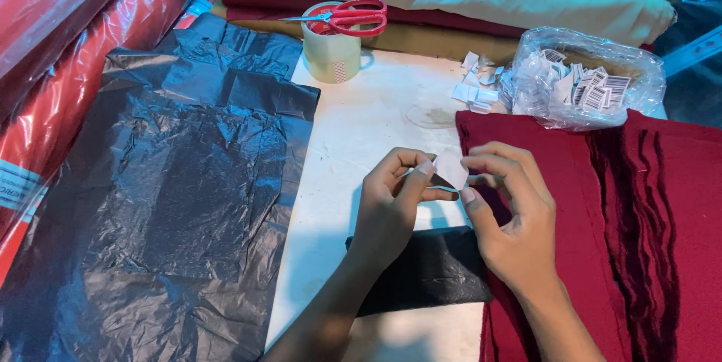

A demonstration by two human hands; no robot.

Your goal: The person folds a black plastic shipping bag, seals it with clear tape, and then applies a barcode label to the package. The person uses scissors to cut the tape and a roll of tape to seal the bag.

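Black plastic sheet (pixel 173 204) spread on my left, scissors (pixel 350 16) resting on the tape roll (pixel 332 53) up top. My left hand (pixel 391 208) and right hand (pixel 511 219) both pinch a small white label (pixel 451 168) over the white table (pixel 361 129), just beside the dark red cloth (pixel 647 257); bag of labels (pixel 583 80) beyond.

Cool, bluish light is falling from above on the white surface (pixel 361 129), leaving it bright and washed out, while the hands are casting soft shadows toward the viewer. Glare is streaking the red plastic rolls (pixel 68 38); the far edges are softening slightly.
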